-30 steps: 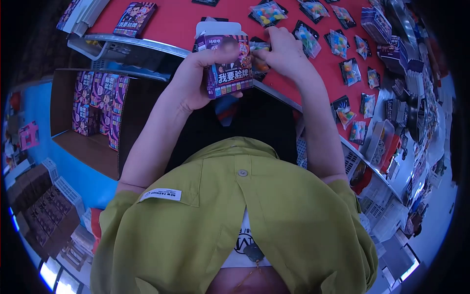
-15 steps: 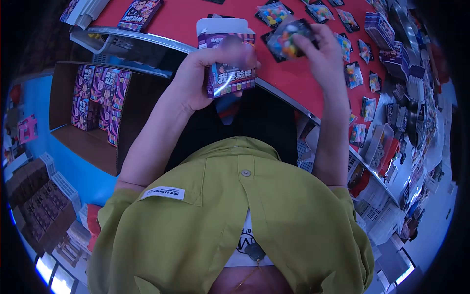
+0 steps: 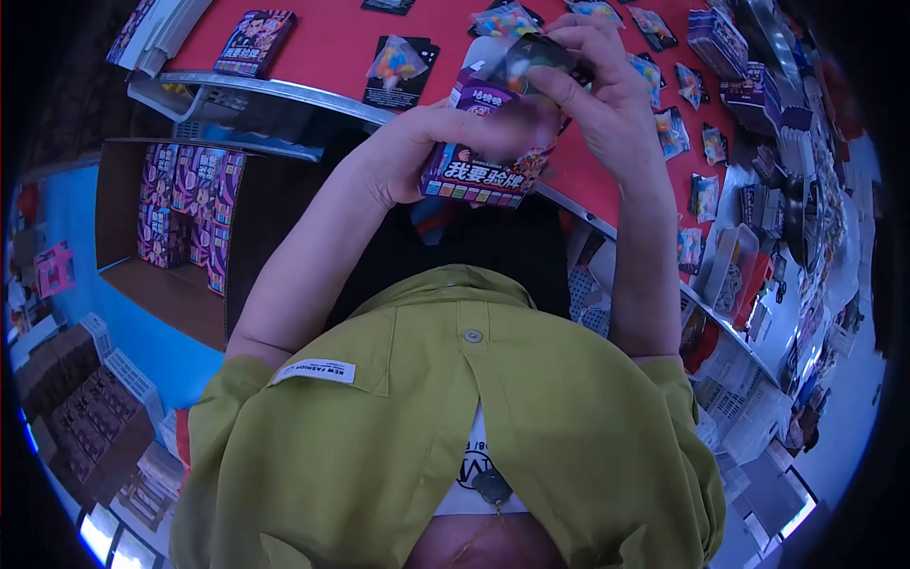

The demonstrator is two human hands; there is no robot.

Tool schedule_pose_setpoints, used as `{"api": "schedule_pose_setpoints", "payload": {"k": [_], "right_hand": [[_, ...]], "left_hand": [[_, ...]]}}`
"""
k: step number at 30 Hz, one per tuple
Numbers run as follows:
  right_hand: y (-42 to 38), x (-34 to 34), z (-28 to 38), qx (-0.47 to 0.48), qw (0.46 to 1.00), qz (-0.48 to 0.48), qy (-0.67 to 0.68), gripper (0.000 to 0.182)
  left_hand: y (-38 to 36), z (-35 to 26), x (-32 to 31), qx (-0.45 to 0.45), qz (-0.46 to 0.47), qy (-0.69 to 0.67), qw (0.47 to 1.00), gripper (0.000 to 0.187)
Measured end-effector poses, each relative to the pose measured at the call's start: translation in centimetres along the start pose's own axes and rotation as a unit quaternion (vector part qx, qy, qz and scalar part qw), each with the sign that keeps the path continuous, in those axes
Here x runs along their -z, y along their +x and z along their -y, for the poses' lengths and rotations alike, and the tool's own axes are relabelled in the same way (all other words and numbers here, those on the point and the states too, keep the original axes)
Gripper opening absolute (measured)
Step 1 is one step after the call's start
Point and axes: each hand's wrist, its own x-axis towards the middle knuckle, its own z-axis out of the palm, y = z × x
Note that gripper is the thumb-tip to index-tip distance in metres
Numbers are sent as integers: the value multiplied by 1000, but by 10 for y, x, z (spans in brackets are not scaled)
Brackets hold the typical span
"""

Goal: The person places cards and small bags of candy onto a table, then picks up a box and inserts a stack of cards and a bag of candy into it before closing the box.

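My left hand (image 3: pixel 414 142) is wrapped around a purple printed carton (image 3: pixel 485 177), tilted, its top flap up. In my right hand (image 3: pixel 602 90), thumb and fingers pinch a black card with a clear candy bag (image 3: pixel 519 66). That card and bag overlap the top end of the carton in this view. On the red table just beyond my left hand lies another candy bag (image 3: pixel 396 61) on a black card (image 3: pixel 409 87). A finished-looking purple box (image 3: pixel 254 43) rests farther left near the table edge.
Several candy bags on cards (image 3: pixel 671 133) are spread along the red table (image 3: pixel 318 43) to the right. Stacked purple cartons (image 3: pixel 718 43) stand at the far right. Below left, a cardboard box (image 3: pixel 175 296) holds several purple boxes. A metal edge (image 3: pixel 284 86) runs along the table front.
The carton in my left hand has moved right and tilted. My right hand has brought the card and candy bag left and up, over the carton's top end.
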Motion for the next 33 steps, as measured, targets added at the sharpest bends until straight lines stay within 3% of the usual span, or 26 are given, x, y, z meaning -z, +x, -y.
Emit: {"api": "schedule_pose_setpoints", "payload": {"k": [1,3,7,9,12,13,15,17,19,20,21,22,25,27,29,31,32,33], "right_hand": [[-2,2,4,-1,1000,-1,-1,22],[-6,5,10,49,998,1,-41,21],[-16,10,21,127,986,4,-107,23],[-31,5,18,47,983,-51,-168,18],[-52,-6,-2,9,980,-28,-196,18],[-56,-12,-6,8,978,-47,-203,17],[-63,-15,-7,4,978,-59,-198,17],[-66,-19,-3,8,980,-67,-187,18],[-67,-23,2,3,994,-109,-3,20],[-65,-25,2,4,994,-109,-2,20],[-63,-28,1,-22,967,-185,177,21],[-63,-30,-1,-48,901,-254,348,22],[-66,-24,-16,-137,859,-195,454,23],[-68,-24,-17,-126,877,-190,423,23],[-66,-27,-17,-116,891,-181,400,23],[-68,-25,-18,-38,979,-175,94,25],[-70,-23,-22,-39,979,-176,94,25],[-72,-21,-26,46,984,-159,-63,27]], "left_hand": [[1,-1,-4,-36,-5,7,999,57],[6,-8,4,-21,11,18,1000,61],[35,-7,13,-90,40,130,987,63],[46,-4,15,-121,24,325,938,60],[45,3,11,-104,-33,439,892,53],[43,10,11,-102,-28,439,892,53],[36,21,12,-264,-5,242,934,40],[30,26,8,-251,-38,210,944,36],[28,26,6,-244,-71,180,950,33],[29,26,6,-248,-84,182,948,31],[30,27,6,-252,-96,183,945,30],[31,27,5,-250,-95,183,946,30],[33,23,2,-213,-102,172,956,29],[33,19,0,-180,-127,173,960,29],[32,19,4,-204,-108,214,949,29],[32,17,13,-223,-84,256,937,29],[31,15,20,-335,-86,444,827,30],[30,12,22,-428,-81,604,667,32]]}}
